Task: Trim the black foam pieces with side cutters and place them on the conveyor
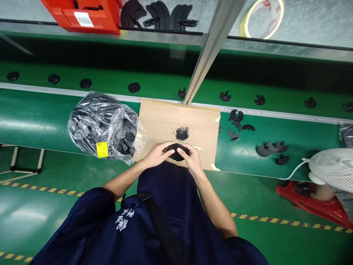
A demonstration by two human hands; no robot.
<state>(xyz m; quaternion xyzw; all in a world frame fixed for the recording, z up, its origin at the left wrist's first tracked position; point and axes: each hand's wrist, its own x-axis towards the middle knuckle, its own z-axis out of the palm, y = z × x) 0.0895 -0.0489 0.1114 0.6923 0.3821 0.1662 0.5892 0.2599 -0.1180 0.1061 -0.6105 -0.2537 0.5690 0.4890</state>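
Note:
Both my hands grip one round black plastic part (177,153) at the front edge of a cardboard sheet (157,125). My left hand (157,154) is closed on its left side, thumb on top. My right hand (192,158) holds the right side, its thumb pressed on the upper face. The fingers beneath are hidden. Just beyond the part lies a pile of small black bits (182,133), with loose crumbs scattered around it. Left of the cardboard sits a clear plastic bag (82,106) full of black discs (128,137).
Black curved pieces (271,148) lie on the green bench to the right, near a white fan (332,163). Along the green belt behind stand several black parts (134,87). A metal post (204,55) rises behind the cardboard. An orange bin (91,18) and tape roll (244,27) sit above.

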